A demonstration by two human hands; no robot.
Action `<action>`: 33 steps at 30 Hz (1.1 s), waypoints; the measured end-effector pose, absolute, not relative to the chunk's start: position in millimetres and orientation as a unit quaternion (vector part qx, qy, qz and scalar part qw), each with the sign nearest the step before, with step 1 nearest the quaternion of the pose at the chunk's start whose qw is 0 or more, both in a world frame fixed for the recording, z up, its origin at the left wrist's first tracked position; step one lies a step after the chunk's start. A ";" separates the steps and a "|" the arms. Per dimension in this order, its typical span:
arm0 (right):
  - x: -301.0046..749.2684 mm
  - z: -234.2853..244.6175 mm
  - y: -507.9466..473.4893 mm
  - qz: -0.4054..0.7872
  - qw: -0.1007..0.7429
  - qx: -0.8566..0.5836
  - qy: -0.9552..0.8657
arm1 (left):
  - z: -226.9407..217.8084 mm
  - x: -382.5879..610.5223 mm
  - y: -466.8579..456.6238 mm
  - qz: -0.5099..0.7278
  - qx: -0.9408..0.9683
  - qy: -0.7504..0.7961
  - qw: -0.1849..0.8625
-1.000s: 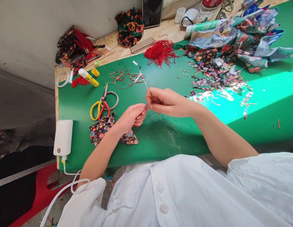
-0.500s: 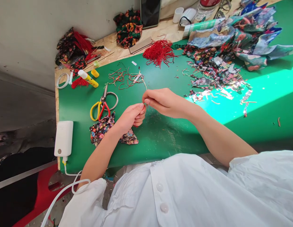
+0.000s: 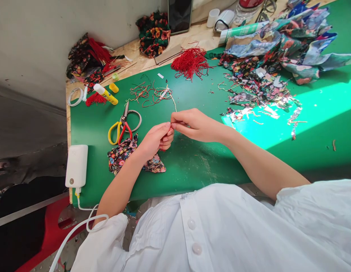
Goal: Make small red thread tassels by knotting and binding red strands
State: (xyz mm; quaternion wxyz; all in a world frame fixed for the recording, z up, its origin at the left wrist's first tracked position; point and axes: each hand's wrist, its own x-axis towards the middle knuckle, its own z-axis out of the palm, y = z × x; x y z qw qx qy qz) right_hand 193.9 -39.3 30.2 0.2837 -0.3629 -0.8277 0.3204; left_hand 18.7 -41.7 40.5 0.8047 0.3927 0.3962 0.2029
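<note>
My left hand [image 3: 157, 139] and my right hand [image 3: 192, 124] meet over the green mat [image 3: 192, 166], fingertips pinched together on a small red thread piece [image 3: 171, 129]. The thread is mostly hidden by the fingers. Under my left wrist lies a dark floral fabric piece [image 3: 123, 153]. Scissors [image 3: 123, 124] with yellow and red handles lie just left of my hands. A tangle of thin red and tan threads [image 3: 151, 92] sits beyond my fingers.
A pile of red cords [image 3: 191, 62] and floral fabric scraps [image 3: 266, 83] cover the far right. A yellow glue stick [image 3: 106, 94], a white power bank [image 3: 76, 166] with cable, a phone [image 3: 179, 15] and more fabric [image 3: 154, 34] lie around.
My right hand has lowered and shifted slightly left, closing onto my left fingertips. The left hand has hardly moved.
</note>
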 end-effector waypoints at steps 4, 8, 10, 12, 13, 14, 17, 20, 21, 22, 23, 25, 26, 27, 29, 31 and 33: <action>194.1 30.8 -38.9 0.318 0.287 -0.359 -0.829 | 39.2 17.9 -41.6 0.212 0.386 0.381 0.813; 196.1 32.4 -38.3 0.321 0.284 -0.360 -0.829 | 39.6 16.5 -41.3 0.214 0.387 0.362 0.821; 196.8 33.3 -38.4 0.321 0.283 -0.363 -0.828 | 39.9 16.7 -41.6 0.213 0.400 0.360 0.816; 197.3 34.1 -38.5 0.321 0.282 -0.368 -0.826 | 39.7 17.5 -42.1 0.215 0.415 0.365 0.805; 197.6 34.3 -38.5 0.321 0.282 -0.370 -0.825 | 39.4 18.1 -42.5 0.218 0.422 0.367 0.800; 197.8 34.6 -38.4 0.322 0.282 -0.371 -0.824 | 38.9 18.5 -42.8 0.220 0.429 0.369 0.795; 198.6 35.0 -38.0 0.321 0.283 -0.372 -0.824 | 36.8 19.1 -43.4 0.226 0.444 0.366 0.786; 199.3 35.6 -37.6 0.321 0.281 -0.374 -0.823 | 34.5 18.9 -43.6 0.235 0.445 0.360 0.785; 199.5 35.9 -37.6 0.323 0.279 -0.374 -0.824 | 33.8 18.9 -43.6 0.237 0.445 0.361 0.785; 199.6 36.1 -37.6 0.323 0.277 -0.374 -0.824 | 33.3 19.0 -43.5 0.238 0.445 0.363 0.783; 199.7 36.2 -37.6 0.323 0.276 -0.375 -0.824 | 32.9 19.2 -43.5 0.238 0.445 0.369 0.780; 199.8 36.3 -37.7 0.322 0.276 -0.376 -0.824 | 32.8 19.8 -43.4 0.237 0.447 0.389 0.770; 199.7 36.2 -37.7 0.320 0.278 -0.376 -0.824 | 33.1 20.1 -43.4 0.235 0.449 0.401 0.764; 199.7 36.1 -37.7 0.319 0.280 -0.376 -0.824 | 33.7 20.2 -43.4 0.232 0.449 0.411 0.758; 199.5 35.8 -37.7 0.317 0.281 -0.375 -0.825 | 35.6 19.9 -43.5 0.226 0.448 0.424 0.754; 199.3 35.3 -37.7 0.315 0.280 -0.372 -0.827 | 38.1 19.0 -43.4 0.221 0.443 0.425 0.758; 199.0 34.7 -37.6 0.314 0.278 -0.370 -0.829 | 40.0 17.7 -43.1 0.219 0.439 0.418 0.765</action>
